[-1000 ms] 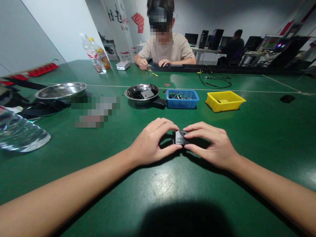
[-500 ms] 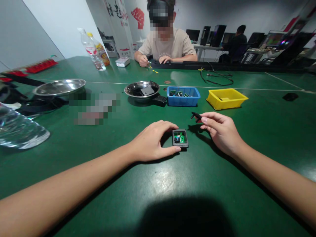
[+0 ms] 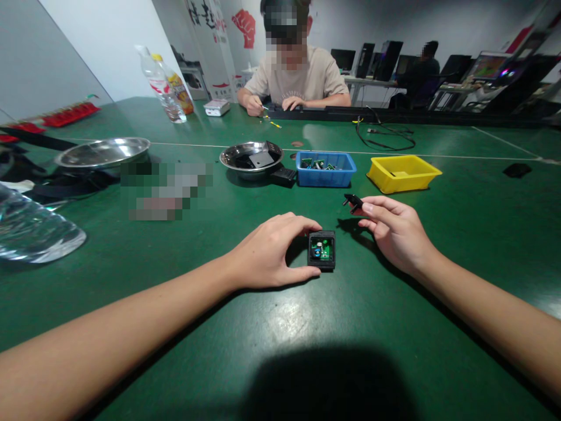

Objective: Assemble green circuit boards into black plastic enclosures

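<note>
My left hand grips a small square black case between thumb and fingers, on or just above the green table. Inside the case, a green circuit board with small parts shows through the open top. My right hand pinches a small black plastic piece with thin prongs in thumb and fingertips. That piece is held above the table, to the right of the case and apart from it. The other fingers of my right hand are curled.
Beyond my hands stand a metal bowl with dark parts, a blue bin of circuit boards and a yellow bin. Another metal dish, a clear plastic bag and bottles are left. A person works opposite.
The case has tilted and shifted slightly right and down in my left hand. My right hand has turned the black piece a little and raised it slightly.
</note>
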Action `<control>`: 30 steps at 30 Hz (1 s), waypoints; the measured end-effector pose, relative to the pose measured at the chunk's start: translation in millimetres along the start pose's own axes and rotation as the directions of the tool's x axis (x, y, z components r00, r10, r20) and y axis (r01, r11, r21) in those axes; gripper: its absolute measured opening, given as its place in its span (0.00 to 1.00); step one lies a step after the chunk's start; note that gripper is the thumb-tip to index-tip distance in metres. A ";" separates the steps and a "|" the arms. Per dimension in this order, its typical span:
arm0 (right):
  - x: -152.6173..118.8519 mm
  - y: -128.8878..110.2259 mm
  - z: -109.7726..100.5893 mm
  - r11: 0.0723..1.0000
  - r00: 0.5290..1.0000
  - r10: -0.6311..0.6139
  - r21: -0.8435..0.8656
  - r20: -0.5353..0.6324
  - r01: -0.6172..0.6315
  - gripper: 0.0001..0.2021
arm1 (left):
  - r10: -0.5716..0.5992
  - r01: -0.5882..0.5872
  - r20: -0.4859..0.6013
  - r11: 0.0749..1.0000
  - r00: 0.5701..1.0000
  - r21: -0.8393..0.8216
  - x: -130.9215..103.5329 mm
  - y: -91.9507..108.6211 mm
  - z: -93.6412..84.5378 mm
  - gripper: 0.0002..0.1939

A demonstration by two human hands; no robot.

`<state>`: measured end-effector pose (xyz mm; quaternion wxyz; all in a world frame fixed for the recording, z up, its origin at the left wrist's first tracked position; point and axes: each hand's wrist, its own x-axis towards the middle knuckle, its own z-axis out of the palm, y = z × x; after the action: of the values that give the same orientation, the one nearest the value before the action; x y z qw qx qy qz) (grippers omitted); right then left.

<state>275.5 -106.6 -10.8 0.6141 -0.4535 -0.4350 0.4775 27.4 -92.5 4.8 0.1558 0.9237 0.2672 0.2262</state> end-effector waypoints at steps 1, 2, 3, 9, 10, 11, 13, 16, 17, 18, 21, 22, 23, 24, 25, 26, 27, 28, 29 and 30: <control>0.5 0.3 -0.4 1.000 1.000 -0.005 -0.003 0.003 0.005 0.10 | 0.004 -0.004 -0.002 1.000 1.000 -0.001 0.1 0.1 -0.1 0.27; 1.1 0.9 -1.0 1.000 1.000 -0.008 -0.006 0.006 0.009 0.09 | 0.007 -0.007 -0.004 1.000 1.000 -0.001 0.3 0.2 -0.1 0.27; 1.6 1.5 -1.8 1.000 1.000 -0.013 -0.009 0.009 0.013 0.09 | 0.007 -0.007 -0.007 1.000 1.000 -0.001 0.4 0.3 -0.2 0.27; -5.4 1.3 -3.6 0.960 0.976 -0.172 -0.199 0.130 0.196 0.09 | -0.032 0.032 -0.003 0.999 0.999 -0.008 0.2 -0.7 1.2 0.28; -8.9 -0.3 -2.3 0.933 0.958 -0.218 -0.250 0.185 0.261 0.09 | -0.041 0.041 -0.008 0.999 0.999 -0.010 0.1 -1.3 1.7 0.28; -12.8 -2.0 -0.6 0.895 0.933 -0.264 -0.300 0.244 0.331 0.08 | -0.047 0.047 -0.014 0.999 0.999 -0.014 0.2 -2.0 2.2 0.28; -20.3 -5.6 3.4 0.794 0.864 -0.344 -0.377 0.369 0.477 0.07 | -0.052 0.051 -0.020 0.998 0.998 -0.023 0.6 -3.2 3.0 0.28; -27.5 -9.1 8.9 0.653 0.765 -0.406 -0.427 0.500 0.625 0.07 | -0.057 0.056 -0.017 0.998 0.998 -0.026 1.9 -3.8 3.2 0.27; -28.5 -9.5 10.0 0.626 0.747 -0.411 -0.434 0.522 0.648 0.07 | -0.059 0.059 -0.017 0.998 0.998 -0.027 2.2 -3.7 3.1 0.27; -28.7 -9.6 10.6 0.613 0.740 -0.410 -0.439 0.533 0.656 0.07 | -0.062 0.061 -0.019 0.998 0.998 -0.030 2.5 -3.6 3.0 0.27; -26.5 -8.6 9.6 0.650 0.776 -0.395 -0.447 0.492 0.614 0.06 | -0.062 0.061 -0.030 0.997 0.998 -0.043 2.4 -3.0 2.8 0.28; -25.0 -8.2 8.4 0.679 0.799 -0.388 -0.444 0.459 0.584 0.06 | -0.061 0.060 -0.033 0.997 0.998 -0.045 2.1 -2.9 2.7 0.28; -23.3 -7.7 7.0 0.710 0.823 -0.381 -0.437 0.421 0.552 0.06 | -0.061 0.059 -0.037 0.997 0.997 -0.043 1.8 -2.8 2.7 0.28; -21.5 -7.3 5.5 0.740 0.845 -0.375 -0.426 0.381 0.520 0.06 | -0.059 0.057 -0.044 0.998 0.997 -0.039 1.4 -2.7 2.6 0.28; -19.7 -7.0 4.1 0.768 0.865 -0.368 -0.413 0.341 0.489 0.06 | -0.055 0.053 -0.054 0.998 0.997 -0.031 1.1 -2.7 2.4 0.28; -18.1 -6.8 2.8 0.793 0.882 -0.360 -0.400 0.304 0.461 0.06 | -0.048 0.047 -0.065 0.999 0.997 -0.022 0.7 -2.6 2.2 0.28; -16.7 -6.7 1.9 0.813 0.897 -0.351 -0.388 0.268 0.434 0.07 | -0.040 0.039 -0.077 0.999 0.996 -0.012 0.3 -2.4 1.9 0.28; -15.6 -6.7 1.4 0.830 0.910 -0.341 -0.379 0.236 0.409 0.07 | -0.030 0.030 -0.089 1.000 0.996 -0.002 -0.1 -2.1 1.5 0.28; -14.9 -6.8 1.3 0.842 0.920 -0.331 -0.374 0.212 0.389 0.08 | -0.019 0.020 -0.100 1.000 0.995 0.004 -0.4 -1.6 1.1 0.28; -14.4 -6.9 1.4 0.851 0.927 -0.322 -0.370 0.195 0.373 0.08 | -0.013 0.014 -0.111 1.000 0.994 0.006 -0.7 -1.1 0.7 0.28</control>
<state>273.0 -121.5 -5.3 0.5558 -0.4523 -0.6358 0.2867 26.8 -92.2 3.5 0.1391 0.9084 0.2823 0.2753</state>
